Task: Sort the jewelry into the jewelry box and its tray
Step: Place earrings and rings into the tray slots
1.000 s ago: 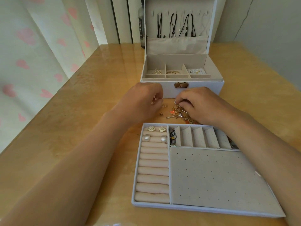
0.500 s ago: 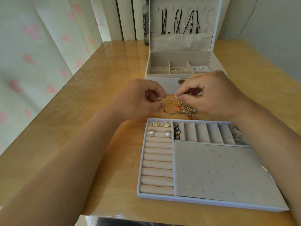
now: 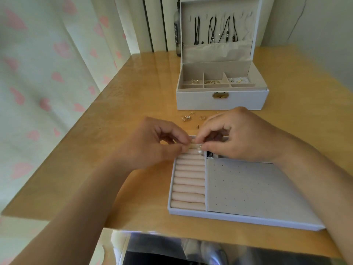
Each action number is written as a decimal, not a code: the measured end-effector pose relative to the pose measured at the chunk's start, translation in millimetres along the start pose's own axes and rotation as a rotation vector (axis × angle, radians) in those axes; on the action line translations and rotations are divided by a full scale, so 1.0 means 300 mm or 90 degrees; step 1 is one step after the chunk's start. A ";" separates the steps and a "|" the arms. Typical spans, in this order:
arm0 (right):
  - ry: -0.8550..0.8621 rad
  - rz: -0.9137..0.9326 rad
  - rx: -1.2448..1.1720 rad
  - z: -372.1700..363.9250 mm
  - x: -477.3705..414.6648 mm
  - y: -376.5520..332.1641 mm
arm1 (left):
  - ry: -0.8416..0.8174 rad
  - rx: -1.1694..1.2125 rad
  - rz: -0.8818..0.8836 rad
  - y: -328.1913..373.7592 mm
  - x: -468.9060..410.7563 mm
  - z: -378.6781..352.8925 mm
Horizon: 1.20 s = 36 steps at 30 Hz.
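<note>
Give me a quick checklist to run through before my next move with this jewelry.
1. Jewelry box lid open, compartments reachable: ok.
2. Tray ring rolls near me free: ok.
3. Secure pinch between left hand and right hand: cannot tell, the fingertips hide whatever they hold.
4. Table cleared of loose jewelry: not ok, small gold pieces lie before the box.

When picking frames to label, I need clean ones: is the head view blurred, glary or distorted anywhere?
Head view: soft even daylight, faint shadows; pale glare on the glossy table near the curtain; wide-angle bending at the edges; right and bottom margins smeared; jewelry box and tray sharp enough, but whatever lies between left hand and right hand is too small to resolve.
</note>
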State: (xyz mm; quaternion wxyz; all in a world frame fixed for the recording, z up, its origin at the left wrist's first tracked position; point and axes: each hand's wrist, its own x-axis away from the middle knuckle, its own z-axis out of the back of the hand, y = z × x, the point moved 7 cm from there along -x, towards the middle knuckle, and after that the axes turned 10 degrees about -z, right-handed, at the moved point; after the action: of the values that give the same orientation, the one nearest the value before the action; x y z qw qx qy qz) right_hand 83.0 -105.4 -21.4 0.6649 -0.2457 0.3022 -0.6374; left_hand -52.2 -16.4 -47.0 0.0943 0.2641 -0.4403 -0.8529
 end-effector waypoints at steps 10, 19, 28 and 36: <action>-0.032 -0.008 0.090 -0.038 0.002 -0.001 | -0.028 -0.067 -0.043 0.015 0.030 -0.018; -0.038 0.022 0.132 -0.061 -0.007 0.001 | -0.063 -0.098 -0.024 0.012 0.035 -0.019; -0.011 0.007 0.109 -0.056 -0.003 0.012 | -0.054 -0.157 -0.034 0.026 0.035 -0.012; -0.032 0.008 0.137 -0.070 -0.007 0.011 | -0.078 -0.147 -0.010 0.021 0.035 -0.025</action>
State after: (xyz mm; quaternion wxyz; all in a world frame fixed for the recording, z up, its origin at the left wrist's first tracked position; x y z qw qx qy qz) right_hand 70.4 -102.0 -38.1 0.6988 -0.1869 0.2166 -0.6556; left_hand -57.6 -29.4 -49.4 0.0901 0.2027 -0.3423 -0.9130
